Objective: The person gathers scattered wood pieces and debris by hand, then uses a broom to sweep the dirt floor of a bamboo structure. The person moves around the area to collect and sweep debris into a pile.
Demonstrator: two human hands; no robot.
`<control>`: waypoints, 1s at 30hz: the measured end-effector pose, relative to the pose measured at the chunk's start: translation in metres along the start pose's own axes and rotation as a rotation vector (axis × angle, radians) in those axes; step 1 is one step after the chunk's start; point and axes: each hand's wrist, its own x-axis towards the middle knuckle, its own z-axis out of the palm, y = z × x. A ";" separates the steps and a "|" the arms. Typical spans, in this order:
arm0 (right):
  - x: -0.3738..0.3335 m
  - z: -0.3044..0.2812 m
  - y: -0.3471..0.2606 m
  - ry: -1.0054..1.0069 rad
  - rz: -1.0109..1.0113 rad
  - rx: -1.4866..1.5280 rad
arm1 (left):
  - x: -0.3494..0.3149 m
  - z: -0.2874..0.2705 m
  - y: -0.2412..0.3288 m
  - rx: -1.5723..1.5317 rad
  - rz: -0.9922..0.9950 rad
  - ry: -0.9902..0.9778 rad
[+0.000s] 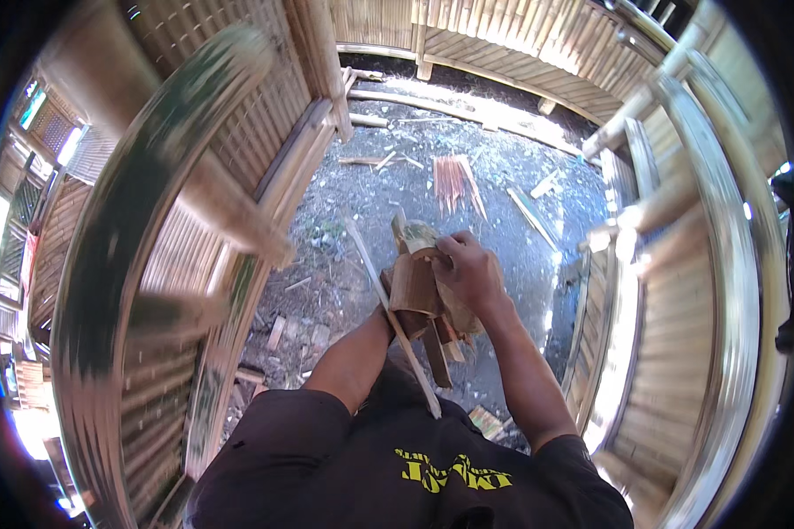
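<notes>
A loose bundle of split bamboo pieces (416,286) is up in front of my body, brown and curved, with some lengths pointing down. My right hand (470,271) is closed at the top of the bundle, its fingers bent over the edge of a pale, greenish bamboo piece (419,236). My left forearm (355,357) runs up behind the bundle from the other side. My left hand goes in behind the pieces and bears them, its fingers hidden. A long thin pale strip (397,324) slants across the bundle's left side down to my shirt.
Bamboo posts and rails (115,264) stand close on my left, and a bamboo railing (719,291) on my right. Slatted bamboo walls (503,35) close the far side. Reddish slats (451,181), strips (534,219) and rubble (313,335) lie on the dirt floor.
</notes>
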 end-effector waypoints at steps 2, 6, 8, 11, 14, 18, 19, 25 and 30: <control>0.072 0.002 0.044 0.027 -0.025 -0.021 | 0.159 -0.060 0.063 -0.162 -0.031 -0.023; 0.205 -0.007 0.115 -0.037 0.041 -0.024 | 0.292 -0.115 0.118 -0.539 -0.145 0.049; 0.268 -0.010 0.147 -0.004 -0.019 -0.077 | 0.355 -0.122 0.147 -0.451 -0.085 0.211; 0.366 -0.005 0.198 -0.009 -0.132 -0.076 | 0.445 -0.152 0.194 -0.531 -0.067 0.242; 0.472 0.017 0.252 -0.099 -0.136 -0.037 | 0.542 -0.213 0.236 -0.447 0.036 0.177; 0.625 0.061 0.316 -0.210 -0.188 -0.019 | 0.661 -0.313 0.277 -0.561 0.154 0.202; 0.664 0.072 0.328 -0.176 -0.221 -0.011 | 0.693 -0.341 0.302 -0.559 0.193 0.204; 0.865 0.144 0.345 -0.420 -0.433 0.062 | 0.768 -0.446 0.420 -0.507 0.445 0.328; 0.995 0.248 0.307 -0.533 -0.575 0.109 | 0.769 -0.516 0.533 -0.491 0.640 0.416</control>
